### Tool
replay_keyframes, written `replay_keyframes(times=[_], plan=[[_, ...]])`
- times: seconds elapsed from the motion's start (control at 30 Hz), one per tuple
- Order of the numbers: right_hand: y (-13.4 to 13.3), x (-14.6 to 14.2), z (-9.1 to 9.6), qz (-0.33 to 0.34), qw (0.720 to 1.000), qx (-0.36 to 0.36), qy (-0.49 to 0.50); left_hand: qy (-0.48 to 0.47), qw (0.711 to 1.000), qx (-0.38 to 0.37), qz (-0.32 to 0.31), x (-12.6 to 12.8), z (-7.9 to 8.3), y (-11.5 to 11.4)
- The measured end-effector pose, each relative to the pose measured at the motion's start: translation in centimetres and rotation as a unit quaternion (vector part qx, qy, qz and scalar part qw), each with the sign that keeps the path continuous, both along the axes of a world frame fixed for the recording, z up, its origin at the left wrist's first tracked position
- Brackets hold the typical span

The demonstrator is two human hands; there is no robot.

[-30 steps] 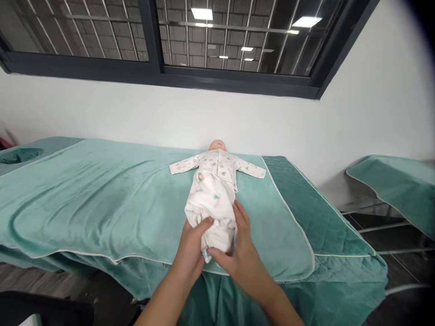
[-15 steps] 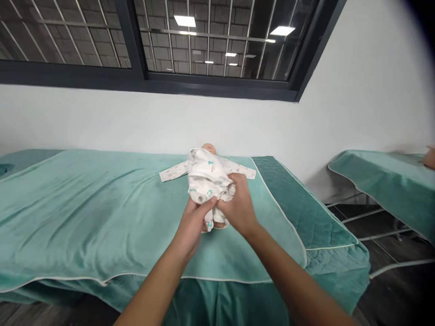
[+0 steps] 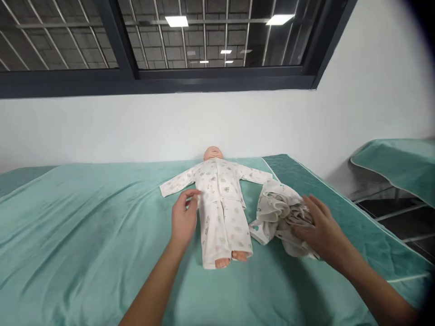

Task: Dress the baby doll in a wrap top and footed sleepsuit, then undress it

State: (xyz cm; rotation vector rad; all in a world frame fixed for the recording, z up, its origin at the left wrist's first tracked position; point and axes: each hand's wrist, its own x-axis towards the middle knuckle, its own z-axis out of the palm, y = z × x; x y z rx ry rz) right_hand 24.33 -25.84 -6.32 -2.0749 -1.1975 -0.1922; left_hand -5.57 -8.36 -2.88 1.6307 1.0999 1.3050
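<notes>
A baby doll in a white printed top and trousers lies on its back on a green velvet blanket, head toward the wall, bare feet toward me. My left hand rests at the doll's waist on its left side, fingers curled at the hem of the top. My right hand lies with fingers spread on a crumpled white printed cloth that sits on the blanket just right of the doll's legs.
The blanket covers a table whose quilted green cover shows at the right. A second green-covered table stands farther right across a gap. A white wall and a dark-framed window are behind.
Both hands had held the white cloth bunched over the doll's legs and body. The cloth is now off the doll and lies to its right under my right hand; my left hand moved to the doll's waist.
</notes>
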Motion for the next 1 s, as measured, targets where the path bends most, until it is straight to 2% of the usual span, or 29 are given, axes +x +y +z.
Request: replay_keyframes(times=[0.1, 0.17, 0.23, 0.33, 0.37, 0.43, 0.53, 0.63, 0.77, 1.0], plan=[[2.8, -4.3, 3.4, 0.074, 0.991, 0.107, 0.033, 0.037, 0.998, 0.054, 0.005, 3.5, 1.4, 5.1], [7.3, -7.2, 5.6, 0.138, 0.975, 0.152, 0.081, 0.076, 0.994, 0.074, -0.009, 6.0, 2.3, 8.8], [13.5, -9.1, 7.0, 0.186, 0.955, 0.174, 0.15, 0.13, 0.988, 0.082, -0.028, 8.3, 2.9, 12.2], [22.6, -10.0, 7.2, 0.226, 0.94, 0.142, 0.213, 0.188, 0.978, 0.072, -0.048, 10.5, 2.6, 15.5], [24.8, -9.7, 6.8, 0.231, 0.941, 0.124, 0.215, 0.198, 0.976, 0.076, -0.042, 10.8, 2.3, 16.0], [27.6, -8.8, 5.5, 0.256, 0.941, 0.098, 0.199, 0.211, 0.971, 0.105, -0.025, 11.1, 1.4, 16.4], [28.3, -7.0, 3.3, 0.31, 0.927, 0.085, 0.194, 0.223, 0.966, 0.127, -0.021, 10.9, 0.6, 16.1], [27.8, -6.1, 2.2, 0.293, 0.92, 0.082, 0.249, 0.22, 0.968, 0.114, -0.027, 10.8, 0.5, 15.9], [28.0, -6.2, 2.2, 0.273, 0.915, 0.099, 0.282, 0.209, 0.972, 0.102, -0.021, 10.9, 0.8, 16.1], [28.3, -6.6, 2.4, 0.282, 0.918, 0.098, 0.26, 0.198, 0.975, 0.098, -0.023, 10.9, 0.7, 16.3]])
